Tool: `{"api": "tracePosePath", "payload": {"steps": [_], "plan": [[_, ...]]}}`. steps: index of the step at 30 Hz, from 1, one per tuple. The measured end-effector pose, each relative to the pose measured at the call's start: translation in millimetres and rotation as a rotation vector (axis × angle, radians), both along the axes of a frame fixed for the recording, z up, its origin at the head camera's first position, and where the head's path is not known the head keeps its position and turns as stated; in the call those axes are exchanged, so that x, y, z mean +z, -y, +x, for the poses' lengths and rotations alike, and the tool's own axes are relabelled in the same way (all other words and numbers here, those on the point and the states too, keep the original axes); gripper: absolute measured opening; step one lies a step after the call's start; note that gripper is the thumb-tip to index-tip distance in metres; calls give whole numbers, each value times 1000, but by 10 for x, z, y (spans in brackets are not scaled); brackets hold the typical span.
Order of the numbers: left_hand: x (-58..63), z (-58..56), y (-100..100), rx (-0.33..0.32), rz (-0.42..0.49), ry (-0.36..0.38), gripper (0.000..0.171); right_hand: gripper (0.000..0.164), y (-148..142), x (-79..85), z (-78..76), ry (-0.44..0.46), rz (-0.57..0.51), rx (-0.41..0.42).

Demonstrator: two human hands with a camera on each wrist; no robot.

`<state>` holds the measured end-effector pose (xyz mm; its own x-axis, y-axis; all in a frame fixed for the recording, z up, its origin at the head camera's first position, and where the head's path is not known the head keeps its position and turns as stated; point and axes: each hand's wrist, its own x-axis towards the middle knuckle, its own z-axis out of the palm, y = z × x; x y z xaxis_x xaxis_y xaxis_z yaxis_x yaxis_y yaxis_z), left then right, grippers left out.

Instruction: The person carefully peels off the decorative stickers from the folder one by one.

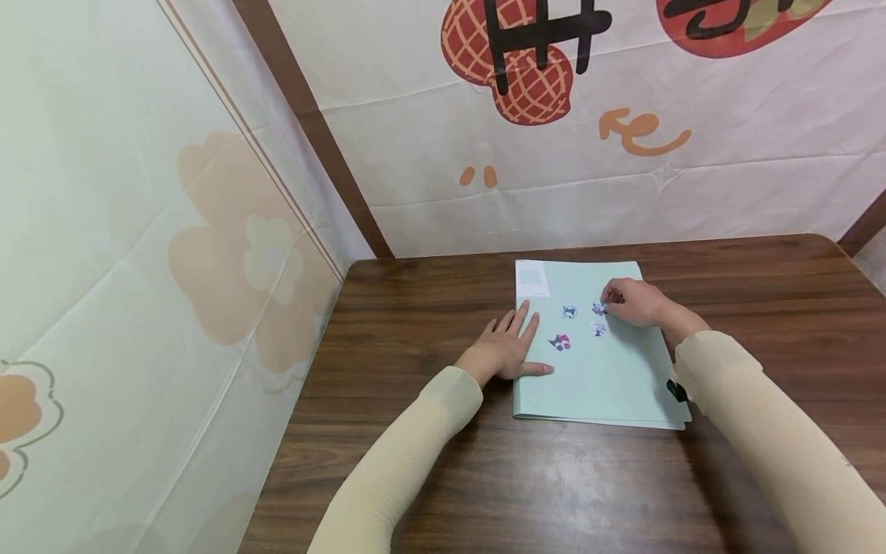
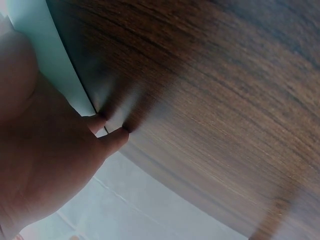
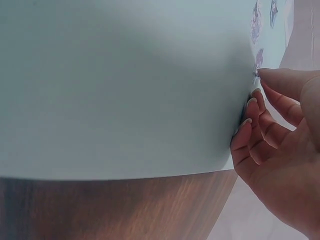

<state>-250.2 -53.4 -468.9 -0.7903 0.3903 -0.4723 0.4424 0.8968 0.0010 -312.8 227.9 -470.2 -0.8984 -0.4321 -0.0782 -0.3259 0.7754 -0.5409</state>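
A pale mint-green folder (image 1: 595,385) lies on the wooden table, with several small cartoon stickers on its cover. One of them, a pink and dark sticker (image 1: 560,342), sits lower left of the others. My left hand (image 1: 504,350) rests with spread fingers across the folder's left edge, thumb on the cover; in the left wrist view two fingertips (image 2: 118,140) reach past that edge onto the wood. At the upper right of the cover my right hand (image 1: 635,302) pinches the edge of a purple sticker (image 3: 259,57) between thumb and curled fingers, the sticker against the cover.
A white label (image 1: 531,278) marks the folder's top left corner. A small black piece (image 1: 677,391) shows at its right edge, by the right sleeve. The brown table (image 1: 415,323) meets a printed cloth wall (image 1: 415,223) behind and another cloth at the left.
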Motion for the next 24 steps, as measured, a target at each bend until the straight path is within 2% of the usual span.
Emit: {"api": "tracePosePath", "payload": {"steps": [10,24], "plan": [[20,21,-1,1,-2,-19,103,20,1,8,-10,-3,10,5],[-8,-6,-10,4,-11,5,102,18,45,45,-17,47,15,-31]]}}
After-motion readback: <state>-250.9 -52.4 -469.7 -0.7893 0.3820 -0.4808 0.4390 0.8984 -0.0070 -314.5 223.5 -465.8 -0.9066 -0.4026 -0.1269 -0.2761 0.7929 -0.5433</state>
